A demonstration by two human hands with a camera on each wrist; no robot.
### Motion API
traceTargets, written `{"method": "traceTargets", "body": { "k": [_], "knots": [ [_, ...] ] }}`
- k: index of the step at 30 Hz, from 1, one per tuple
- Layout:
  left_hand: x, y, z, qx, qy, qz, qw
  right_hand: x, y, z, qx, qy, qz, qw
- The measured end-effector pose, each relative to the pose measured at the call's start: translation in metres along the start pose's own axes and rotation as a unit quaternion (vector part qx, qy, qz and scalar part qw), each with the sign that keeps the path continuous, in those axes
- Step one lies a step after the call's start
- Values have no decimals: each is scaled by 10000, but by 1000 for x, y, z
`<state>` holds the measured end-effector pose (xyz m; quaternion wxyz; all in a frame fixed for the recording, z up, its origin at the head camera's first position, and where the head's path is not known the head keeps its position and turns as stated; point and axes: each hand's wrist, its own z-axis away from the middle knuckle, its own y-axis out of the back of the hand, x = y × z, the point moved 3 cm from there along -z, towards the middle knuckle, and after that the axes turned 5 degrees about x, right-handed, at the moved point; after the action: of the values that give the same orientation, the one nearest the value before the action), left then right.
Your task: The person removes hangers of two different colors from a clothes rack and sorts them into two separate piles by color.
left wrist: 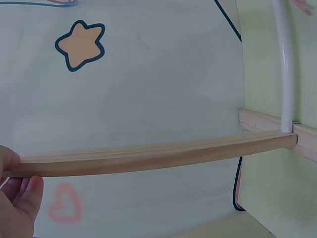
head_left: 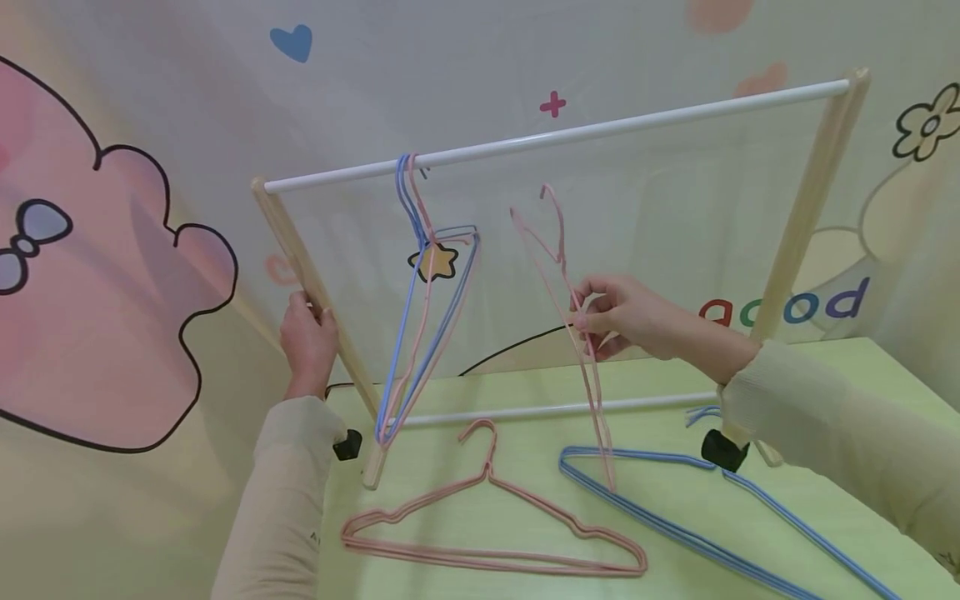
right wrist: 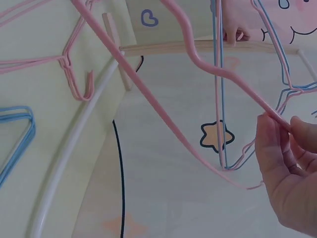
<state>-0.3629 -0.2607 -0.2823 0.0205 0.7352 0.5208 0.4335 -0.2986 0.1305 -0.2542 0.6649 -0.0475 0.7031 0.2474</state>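
My right hand [head_left: 626, 317] pinches a pink clothes hanger [head_left: 561, 250] by its wire side, between thumb and fingers. That hanger is raised below the rack's white top rail [head_left: 622, 127], its hook up and apart from the rail. In the right wrist view the pink wire [right wrist: 237, 84] runs into the fingertips. My left hand [head_left: 309, 342] grips the rack's left wooden post [head_left: 296, 246]; the left wrist view shows thumb and fingers around the post [left wrist: 148, 159]. Blue hangers [head_left: 408, 333] and pink hangers [head_left: 428, 300] hang together near the rail's left end.
Pink hangers [head_left: 491, 557] lie stacked on the pale green table [head_left: 420, 492] in front. Blue hangers [head_left: 675, 533] lie to their right, partly under my right forearm. A white lower bar [head_left: 525, 412] joins the posts. The right post [head_left: 810, 200] stands behind my right forearm.
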Motion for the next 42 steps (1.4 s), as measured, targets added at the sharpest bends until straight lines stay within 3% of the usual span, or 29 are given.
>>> {"method": "traceTargets", "body": {
  "k": [5, 17, 22, 34, 42],
  "knots": [
    [0, 0, 0, -52, 27, -34, 10000, 16, 8, 7, -66, -187, 111, 9997],
    [-1, 2, 1, -90, 114, -115, 9998, 41, 29, 22, -375, -205, 658, 9969],
    [-1, 2, 0, -88, 106, -129, 9998, 54, 34, 28, -713, -349, 875, 9930],
    [1, 3, 0, -99, 76, -80, 9999, 80, 19, 31, -1420, -537, 1347, 9792],
    [2, 2, 0, -54, 29, -61, 10000, 91, -2, 27, -1871, -419, 1011, 9762]
  ]
}}
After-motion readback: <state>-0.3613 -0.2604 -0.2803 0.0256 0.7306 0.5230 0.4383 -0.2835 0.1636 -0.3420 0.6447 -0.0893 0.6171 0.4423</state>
